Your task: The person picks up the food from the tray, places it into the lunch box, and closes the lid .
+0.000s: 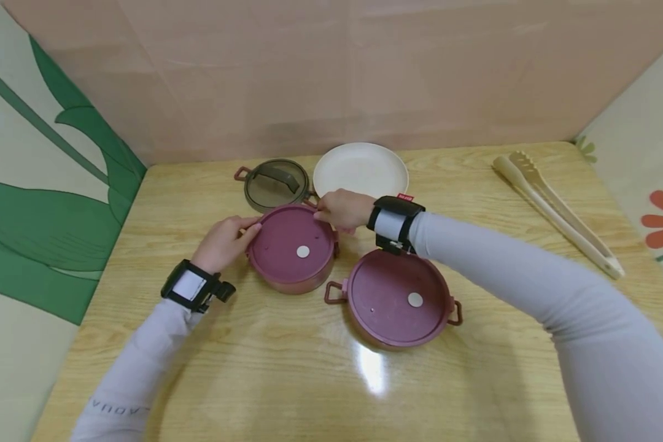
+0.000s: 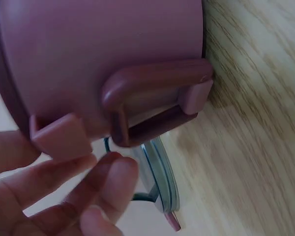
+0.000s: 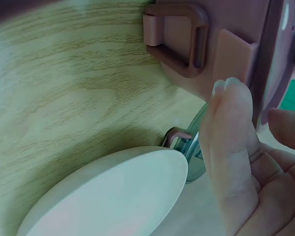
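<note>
A small plum pot (image 1: 293,283) with a flat plum lid (image 1: 279,242) stands left of the middle of the table. My left hand (image 1: 221,244) holds the lid's left edge, its thumb on top. In the left wrist view its fingers (image 2: 123,177) bend beside a lid tab (image 2: 64,137), near a folded handle (image 2: 157,81). My right hand (image 1: 345,207) pinches the lid's far right edge. Its fingers (image 3: 231,123) lie against another tab (image 3: 236,56) in the right wrist view, with the thumb over the rim.
A larger plum lidded pot (image 1: 392,307) stands close by on the right, under my right forearm. Behind are a glass lid (image 1: 267,187) with a dark handle and a white oval dish (image 1: 359,166). Beige tongs (image 1: 558,212) lie at the right.
</note>
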A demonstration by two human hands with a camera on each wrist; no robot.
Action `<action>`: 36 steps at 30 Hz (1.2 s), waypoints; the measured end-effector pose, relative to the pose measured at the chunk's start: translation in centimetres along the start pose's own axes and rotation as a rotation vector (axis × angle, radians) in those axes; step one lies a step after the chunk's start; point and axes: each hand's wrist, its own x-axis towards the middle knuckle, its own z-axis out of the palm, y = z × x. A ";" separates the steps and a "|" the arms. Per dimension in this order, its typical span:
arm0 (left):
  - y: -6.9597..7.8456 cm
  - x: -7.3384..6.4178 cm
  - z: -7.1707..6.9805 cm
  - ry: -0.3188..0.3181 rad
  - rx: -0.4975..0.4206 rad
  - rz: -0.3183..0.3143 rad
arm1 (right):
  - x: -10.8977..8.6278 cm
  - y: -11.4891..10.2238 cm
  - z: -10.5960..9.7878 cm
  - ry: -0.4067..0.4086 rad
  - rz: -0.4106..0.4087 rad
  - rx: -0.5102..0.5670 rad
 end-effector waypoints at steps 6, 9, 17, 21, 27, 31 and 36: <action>0.3 0.2 0.3 0.038 0.008 -0.003 | 0.2 -0.2 0.3 0.009 -0.003 -0.044; 0.3 0.3 0.3 0.042 0.015 0.002 | 0.2 -0.4 0.3 0.019 0.005 -0.052; 0.5 0.5 0.5 0.056 0.053 -0.012 | 0.5 -0.4 0.3 0.019 0.014 -0.079; 0.3 0.4 0.6 0.049 0.049 -0.025 | 0.6 -0.4 0.3 0.005 0.023 -0.071; -0.3 -0.2 0.5 -0.030 -0.050 -0.073 | -0.1 0.0 -0.4 -0.052 0.069 -0.044; -1.2 -1.0 0.1 -0.058 -0.132 -0.116 | -0.9 0.5 -1.3 -0.066 0.084 -0.002; -1.8 -1.7 -0.3 -0.071 -0.168 -0.149 | -1.8 1.3 -1.6 -0.121 0.064 0.039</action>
